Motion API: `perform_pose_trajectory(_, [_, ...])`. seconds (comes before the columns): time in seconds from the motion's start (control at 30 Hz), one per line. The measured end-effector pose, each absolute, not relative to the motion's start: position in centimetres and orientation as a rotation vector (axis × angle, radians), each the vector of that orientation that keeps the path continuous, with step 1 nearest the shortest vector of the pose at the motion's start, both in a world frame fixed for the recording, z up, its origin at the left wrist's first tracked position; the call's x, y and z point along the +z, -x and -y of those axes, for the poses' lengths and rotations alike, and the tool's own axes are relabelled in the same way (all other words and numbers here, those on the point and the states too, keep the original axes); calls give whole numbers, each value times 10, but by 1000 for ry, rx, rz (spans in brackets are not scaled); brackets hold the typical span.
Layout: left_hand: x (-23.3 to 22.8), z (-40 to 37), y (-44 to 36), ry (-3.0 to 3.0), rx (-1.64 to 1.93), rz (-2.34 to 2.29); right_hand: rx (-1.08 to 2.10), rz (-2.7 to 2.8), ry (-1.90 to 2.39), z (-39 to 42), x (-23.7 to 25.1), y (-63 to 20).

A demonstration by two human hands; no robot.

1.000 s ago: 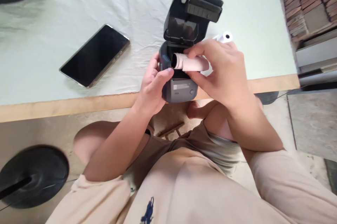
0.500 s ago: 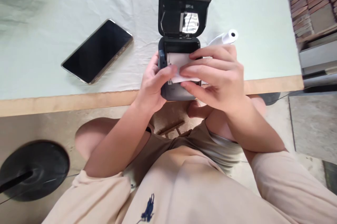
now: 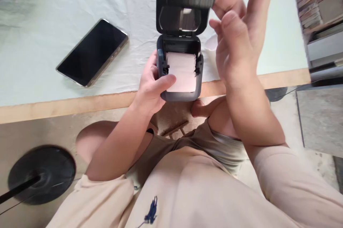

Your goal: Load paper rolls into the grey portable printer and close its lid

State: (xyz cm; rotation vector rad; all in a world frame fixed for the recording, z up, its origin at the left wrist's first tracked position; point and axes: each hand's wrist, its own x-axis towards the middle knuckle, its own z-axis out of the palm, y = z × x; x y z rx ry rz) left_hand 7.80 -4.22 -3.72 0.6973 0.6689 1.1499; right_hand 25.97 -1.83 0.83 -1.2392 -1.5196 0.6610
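Table, covered with a pale cloth that stops short of the near edge, leaving a bare wooden strip there. Beyond the right end, stacked bricks or tiles, blurred. On the floor below the near edge, at left, a round black base with a pole.

Phone, screen dark, flat on the cloth, left of centre and well apart from my hands.

Small grey printer at the near edge of the table, about centre, its front overhanging the wooden strip. Lid swung up and back; it stands open.

My right hand is raised beside the lid's right edge. Fingers loosely curled and spread, holding nothing that I can see. A fingertip lies at the lid's right corner; I cannot tell whether it touches.

My left hand grips the printer's left side: fingers wrapped around the body, thumb laid across the front left corner, pressing on the lower left edge of the paper.

Paper roll sits in the open bay, between the side guides, its free end drawn forward over the front lip.

A second white roll lies on the cloth just right of the printer, mostly hidden behind my right hand.

Status, my judgement: roll seated and leader pulled out, so loading looks done. Lid not yet shut; that remains, then likely a feed check.
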Motion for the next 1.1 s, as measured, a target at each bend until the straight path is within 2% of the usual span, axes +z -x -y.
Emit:
perform_pose_trajectory(0.1, [-39, 43, -78, -723, 1169, -653, 550, 1459, 1023, 22, 7, -258])
perform_pose_trajectory(0.3, [-22, 48, -81, -608, 1138, -557, 705, 1900, 1088, 36, 13, -260])
perform_pose_trajectory(0.43, [-12, 47, -81, -450, 1156, -492, 830, 1887, 1098, 34, 7, -260])
perform_pose_trajectory(0.53, [-14, 44, -79, -474, 1094, -483, 832, 1868, 1111, 30, 3, -260])
perform_pose_trajectory(0.73, [-20, 40, -81, -475, 1225, -525, 779, 1841, 1130, 33, 12, -270])
perform_pose_trajectory(0.9, [-24, 37, -80, -473, 1191, -574, 857, 1964, 1100, 34, 17, -283])
perform_pose_trajectory(0.97, [-24, 35, -80, -475, 1195, -592, 743, 1950, 1130, 33, 17, -282])
perform_pose_trajectory(1.1, [-19, 34, -78, -432, 1155, -653, 323, 1715, 1203, 31, 17, -268])
